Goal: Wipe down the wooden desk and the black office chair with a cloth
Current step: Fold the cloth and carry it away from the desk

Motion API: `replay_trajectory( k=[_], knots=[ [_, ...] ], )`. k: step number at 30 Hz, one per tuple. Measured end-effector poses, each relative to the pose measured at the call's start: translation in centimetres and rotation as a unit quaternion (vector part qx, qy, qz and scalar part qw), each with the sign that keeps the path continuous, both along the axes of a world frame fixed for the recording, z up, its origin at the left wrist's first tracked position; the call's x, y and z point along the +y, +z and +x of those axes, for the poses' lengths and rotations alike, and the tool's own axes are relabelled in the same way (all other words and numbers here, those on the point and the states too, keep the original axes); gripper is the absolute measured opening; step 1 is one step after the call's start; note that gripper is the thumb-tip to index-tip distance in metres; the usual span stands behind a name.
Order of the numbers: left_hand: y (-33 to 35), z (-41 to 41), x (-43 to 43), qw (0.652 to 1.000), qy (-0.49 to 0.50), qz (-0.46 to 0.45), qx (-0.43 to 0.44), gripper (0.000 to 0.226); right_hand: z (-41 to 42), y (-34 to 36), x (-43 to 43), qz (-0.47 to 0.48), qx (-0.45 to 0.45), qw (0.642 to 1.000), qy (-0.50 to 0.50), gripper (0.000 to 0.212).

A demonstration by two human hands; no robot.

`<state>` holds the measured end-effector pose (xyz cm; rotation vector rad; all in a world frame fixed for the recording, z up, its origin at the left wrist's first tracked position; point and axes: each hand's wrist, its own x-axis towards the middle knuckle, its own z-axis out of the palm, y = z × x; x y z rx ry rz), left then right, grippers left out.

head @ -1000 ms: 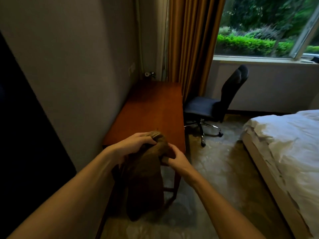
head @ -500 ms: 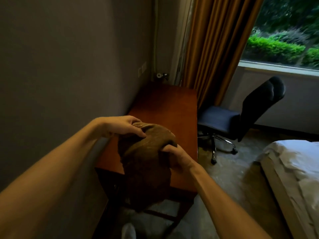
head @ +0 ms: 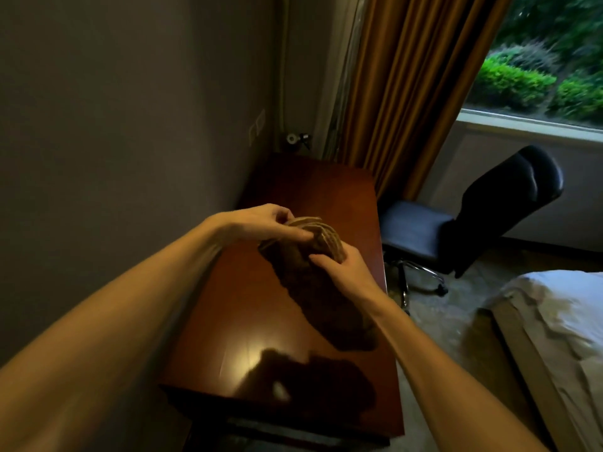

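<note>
A brown cloth [head: 313, 282] hangs bunched in the air over the wooden desk [head: 248, 321], which runs along the left wall. My left hand [head: 264, 223] grips the cloth's folded top edge from the left. My right hand [head: 342, 269] pinches the same bunch from the right, fingers curled round it. The cloth's loose end droops down toward the glossy desktop and casts a dark reflection near the front edge. The black office chair [head: 473, 223] stands to the right of the desk, its seat facing the desk and its backrest toward the window.
A grey wall [head: 114, 109] borders the desk on the left. Orange curtains [head: 408, 86] hang behind its far end beside a window. A bed with white bedding [head: 554, 327] fills the lower right. Bare floor lies between desk, chair and bed.
I have come closer, so the desk now lies under my hands. Both hands still hold the cloth and have bunched it tighter, with its end hanging over the desktop.
</note>
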<state>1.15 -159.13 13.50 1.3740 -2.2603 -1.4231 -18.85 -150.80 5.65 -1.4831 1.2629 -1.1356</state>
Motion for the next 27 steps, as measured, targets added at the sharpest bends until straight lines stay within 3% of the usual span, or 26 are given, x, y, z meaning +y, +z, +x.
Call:
replay_trajectory(
  k=[6,10,12,14,17,19,21,27],
  knots=[
    [-0.1,-1.9,-3.7,0.995,-0.056,-0.056,-0.055,0.035,-2.0,-0.7,-3.6,0.032,0.026,0.999,0.012,0.042],
    [0.2,-1.9,-4.8,0.992,-0.04,-0.095,0.071,0.016,-3.6,-2.4,-5.0,0.151,0.015,0.987,0.059,0.067],
    [0.0,-1.0,-5.4,0.989,-0.016,-0.078,0.126,0.02,-4.5,-3.6,-5.4,0.212,0.023,0.969,0.128,0.059],
    [-0.5,0.5,-5.7,0.985,0.023,-0.076,0.152,0.017,-4.9,-5.5,-5.7,0.227,0.111,0.95,0.182,0.044],
    [-1.8,3.8,-6.3,0.975,0.1,-0.038,0.193,0.018,-4.6,-9.0,-6.0,0.212,0.155,0.95,0.167,0.028],
    [-3.1,6.0,-6.1,0.977,0.128,-0.021,0.168,0.016,-4.2,-10.5,-6.2,0.228,0.118,0.957,0.131,0.025],
    [-5.4,8.1,-5.4,0.981,0.165,-0.009,0.101,0.013,-3.8,-11.5,-6.3,0.267,0.126,0.942,0.158,0.026],
    [-13.6,13.7,-3.0,0.963,0.242,0.114,-0.031,0.017,-2.3,-13.4,-6.0,0.381,0.257,0.841,0.285,0.043]
  ],
)
